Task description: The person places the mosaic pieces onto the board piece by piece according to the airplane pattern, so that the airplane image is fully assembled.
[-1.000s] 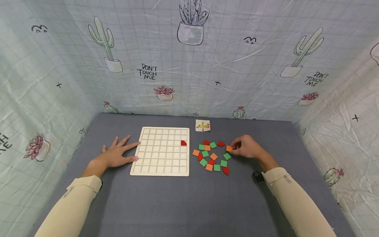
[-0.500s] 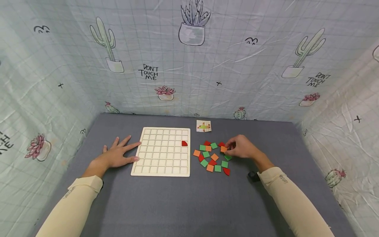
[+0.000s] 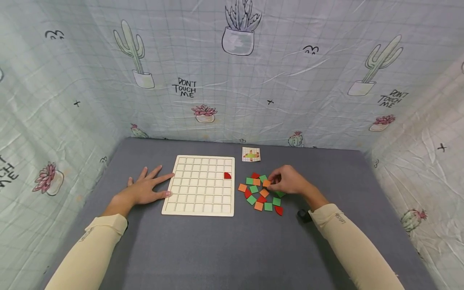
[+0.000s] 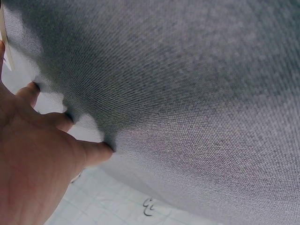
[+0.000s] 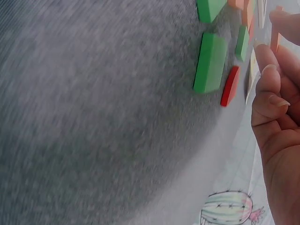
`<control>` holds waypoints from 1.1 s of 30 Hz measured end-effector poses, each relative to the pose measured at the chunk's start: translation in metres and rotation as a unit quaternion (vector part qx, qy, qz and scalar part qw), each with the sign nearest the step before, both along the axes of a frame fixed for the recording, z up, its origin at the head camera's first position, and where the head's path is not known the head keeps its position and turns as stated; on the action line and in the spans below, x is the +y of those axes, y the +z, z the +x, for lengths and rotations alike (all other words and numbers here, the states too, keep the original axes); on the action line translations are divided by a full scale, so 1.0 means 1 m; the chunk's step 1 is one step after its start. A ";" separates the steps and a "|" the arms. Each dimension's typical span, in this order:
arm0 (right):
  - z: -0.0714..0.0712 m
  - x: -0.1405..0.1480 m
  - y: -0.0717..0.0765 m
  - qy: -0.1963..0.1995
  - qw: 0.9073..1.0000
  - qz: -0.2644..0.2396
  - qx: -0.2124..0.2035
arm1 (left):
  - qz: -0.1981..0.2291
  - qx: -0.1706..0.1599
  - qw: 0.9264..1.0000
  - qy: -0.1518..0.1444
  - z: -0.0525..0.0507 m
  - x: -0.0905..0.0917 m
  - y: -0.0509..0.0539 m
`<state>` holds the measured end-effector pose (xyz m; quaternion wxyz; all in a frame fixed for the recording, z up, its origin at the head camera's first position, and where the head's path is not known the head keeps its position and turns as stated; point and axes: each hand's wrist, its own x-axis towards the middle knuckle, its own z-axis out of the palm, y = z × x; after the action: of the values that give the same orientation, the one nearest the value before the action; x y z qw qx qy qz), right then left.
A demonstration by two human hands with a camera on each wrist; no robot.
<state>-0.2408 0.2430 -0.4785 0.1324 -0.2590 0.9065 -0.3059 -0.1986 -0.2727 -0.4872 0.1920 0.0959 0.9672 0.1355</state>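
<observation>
In the head view a pale gridded board (image 3: 203, 185) lies left of centre, with one red quarter-circle piece (image 3: 227, 175) in a cell near its right edge. My left hand (image 3: 143, 191) rests spread, thumb and index finger touching the board's left edge. An orange square tile (image 3: 266, 183) is pinched between the thumb and fingers of my right hand (image 3: 290, 180), over the loose pieces. In the right wrist view the orange tile (image 5: 275, 35) stands edge-on in the fingers. Under and around that hand lie green square tiles (image 3: 276, 201), orange tiles (image 3: 259, 206) and red quarter-circles (image 3: 278, 210).
A small picture card (image 3: 251, 154) with a coloured pattern on a grid lies behind the loose pieces. The grey tabletop (image 3: 203, 253) meets a cactus-printed cloth (image 3: 163, 108) at the back and sides.
My right hand has moved left with the pinched orange tile, from the right edge of the pile to over its upper part. My left hand stays at the board's edge.
</observation>
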 end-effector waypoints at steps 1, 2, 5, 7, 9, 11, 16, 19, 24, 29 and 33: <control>0.000 -0.001 0.000 0.003 1.000 -0.002 -0.001 | -0.001 0.001 1.000 0.000 0.000 0.000 -0.001; -0.001 -0.003 -0.001 0.006 1.000 -0.005 -0.001 | -0.001 0.003 1.000 -0.001 0.000 -0.001 -0.001; -0.002 -0.006 -0.002 0.012 1.000 -0.006 -0.003 | -0.002 0.005 1.000 -0.001 0.000 -0.001 -0.002; -0.002 -0.009 -0.002 0.011 1.000 -0.006 -0.006 | -0.003 0.006 1.000 -0.001 0.000 -0.001 -0.002; -0.003 -0.013 -0.003 0.008 1.000 -0.004 -0.008 | -0.002 0.006 1.000 0.000 0.000 0.000 -0.002; -0.003 -0.016 -0.003 0.007 1.000 -0.005 -0.010 | -0.001 0.005 1.000 0.001 0.001 0.000 -0.002; -0.002 -0.024 -0.006 0.014 1.000 -0.010 -0.011 | -0.001 0.006 1.000 0.002 0.000 -0.001 -0.003; 0.000 -0.028 -0.006 0.017 1.000 -0.014 -0.008 | -0.001 0.007 1.000 0.002 0.000 -0.002 -0.004; 0.001 -0.034 -0.005 0.017 1.000 -0.012 -0.008 | -0.002 0.006 1.000 0.002 0.000 -0.001 -0.005; 0.002 -0.039 -0.004 0.016 1.000 -0.012 -0.009 | -0.006 0.007 1.000 0.004 0.000 0.000 -0.005; 0.002 -0.044 -0.002 0.020 1.000 -0.014 -0.007 | -0.005 0.005 1.000 0.005 0.000 0.001 -0.004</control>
<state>-0.2393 0.1992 -0.4806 0.1417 -0.2771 0.8958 -0.3174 -0.1984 -0.2722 -0.4914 0.1869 0.0908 0.9694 0.1308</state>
